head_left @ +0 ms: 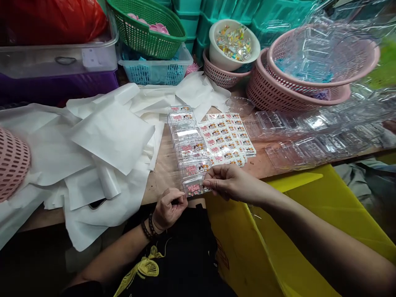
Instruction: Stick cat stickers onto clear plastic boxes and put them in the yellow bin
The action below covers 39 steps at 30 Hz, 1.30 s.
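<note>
A row of clear plastic boxes [189,136] runs up the wooden table, several with a cat-and-dog sticker on top. At the near end, my right hand [227,181] pinches the right end of a sticker [194,189] that lies over the nearest box. My left hand [170,208] has its fingers curled closed at that box's lower left corner; its fingertips are partly hidden. Just right of the row lie sheets of printed stickers [224,138], overlapping each other.
White backing paper [114,132] is heaped on the left. Clear plastic boxes [321,144] line the table at right. Behind stand a green basket [148,45], a white bowl [213,51] and pink baskets [262,88]. A yellow box [309,231] is below the table edge.
</note>
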Available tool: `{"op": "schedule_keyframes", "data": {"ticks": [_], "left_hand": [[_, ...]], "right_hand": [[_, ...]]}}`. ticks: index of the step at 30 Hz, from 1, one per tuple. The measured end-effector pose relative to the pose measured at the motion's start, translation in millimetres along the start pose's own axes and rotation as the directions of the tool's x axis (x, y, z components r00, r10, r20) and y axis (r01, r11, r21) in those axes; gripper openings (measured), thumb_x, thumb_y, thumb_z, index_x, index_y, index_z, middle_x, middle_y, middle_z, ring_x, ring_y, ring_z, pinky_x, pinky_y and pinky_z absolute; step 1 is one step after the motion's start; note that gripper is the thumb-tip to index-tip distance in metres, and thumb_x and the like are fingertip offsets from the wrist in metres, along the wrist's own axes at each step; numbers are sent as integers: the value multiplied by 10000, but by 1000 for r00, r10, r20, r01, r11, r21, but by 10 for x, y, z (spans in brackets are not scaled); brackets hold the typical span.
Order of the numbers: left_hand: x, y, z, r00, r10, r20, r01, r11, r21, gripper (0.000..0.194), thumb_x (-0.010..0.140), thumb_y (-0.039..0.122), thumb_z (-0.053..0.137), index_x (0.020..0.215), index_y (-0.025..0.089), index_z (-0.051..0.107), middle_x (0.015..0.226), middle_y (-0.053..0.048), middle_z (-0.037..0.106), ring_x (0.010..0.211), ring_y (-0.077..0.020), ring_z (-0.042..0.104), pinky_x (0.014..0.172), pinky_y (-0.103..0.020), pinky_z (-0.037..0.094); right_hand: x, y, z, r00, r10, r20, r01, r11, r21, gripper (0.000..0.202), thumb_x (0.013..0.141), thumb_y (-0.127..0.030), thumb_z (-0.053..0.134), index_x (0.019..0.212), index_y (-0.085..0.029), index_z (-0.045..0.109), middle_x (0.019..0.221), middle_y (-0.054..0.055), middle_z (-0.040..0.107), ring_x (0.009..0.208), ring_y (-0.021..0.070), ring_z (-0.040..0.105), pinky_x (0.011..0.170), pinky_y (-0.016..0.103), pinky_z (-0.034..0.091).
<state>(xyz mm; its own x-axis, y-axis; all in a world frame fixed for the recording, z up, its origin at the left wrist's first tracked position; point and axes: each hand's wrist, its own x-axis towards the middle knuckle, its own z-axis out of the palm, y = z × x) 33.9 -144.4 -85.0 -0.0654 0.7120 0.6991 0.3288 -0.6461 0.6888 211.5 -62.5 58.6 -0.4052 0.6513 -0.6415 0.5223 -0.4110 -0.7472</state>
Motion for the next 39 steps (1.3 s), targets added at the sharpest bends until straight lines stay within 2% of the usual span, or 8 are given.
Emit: {"op": "schedule_keyframes", "data": {"ticks": [7, 20, 31, 35, 39], "left_hand": [[21, -14, -18, 998, 36, 48, -35, 999, -21, 394, 832, -1, 608, 1144, 212, 496, 677, 69, 543, 611, -88, 582, 624, -210, 551], [18, -13, -12, 996, 55, 64, -55, 998, -3, 467, 789, -40, 608, 1163, 216, 493, 689, 64, 551, 597, -95, 576, 613, -212, 549], [30, -8, -14, 994, 85, 75, -86, 996, 21, 450, 808, -32, 608, 1182, 191, 495, 707, 54, 546, 620, -97, 573, 622, -211, 550], [59, 10, -30, 989, 110, 96, -117, 990, 75, 480, 827, -41, 590, 1244, 192, 537, 716, 45, 566, 612, -97, 554, 643, -208, 550], [46, 14, -73, 976, 119, 183, -142, 983, 118, 436, 886, 17, 567, 1279, 205, 594, 752, 14, 605, 690, -122, 593, 696, -223, 562]], "right_hand": [[48, 21, -30, 1000, 14, 18, -14, 999, -29, 482, 644, -596, 787, 657, -179, 546, 526, -48, 553, 419, 55, 423, 434, 218, 292], [16, 48, 7, 999, 46, 2, -46, 998, 31, 465, 637, -565, 792, 662, -183, 528, 496, -65, 537, 378, 37, 371, 389, 195, 236], [4, 94, 15, 1000, 22, -8, -22, 1000, -1, 457, 662, -568, 762, 652, -185, 513, 499, -63, 533, 351, 37, 389, 363, 184, 262], [20, 118, 14, 1000, -1, -17, 0, 999, -34, 412, 710, -545, 721, 676, -190, 514, 506, -60, 538, 359, 46, 393, 372, 193, 279], [23, 138, 36, 997, -45, -65, 35, 990, -137, 329, 798, -468, 665, 687, -192, 523, 502, -66, 518, 385, 59, 395, 413, 208, 309]]}}
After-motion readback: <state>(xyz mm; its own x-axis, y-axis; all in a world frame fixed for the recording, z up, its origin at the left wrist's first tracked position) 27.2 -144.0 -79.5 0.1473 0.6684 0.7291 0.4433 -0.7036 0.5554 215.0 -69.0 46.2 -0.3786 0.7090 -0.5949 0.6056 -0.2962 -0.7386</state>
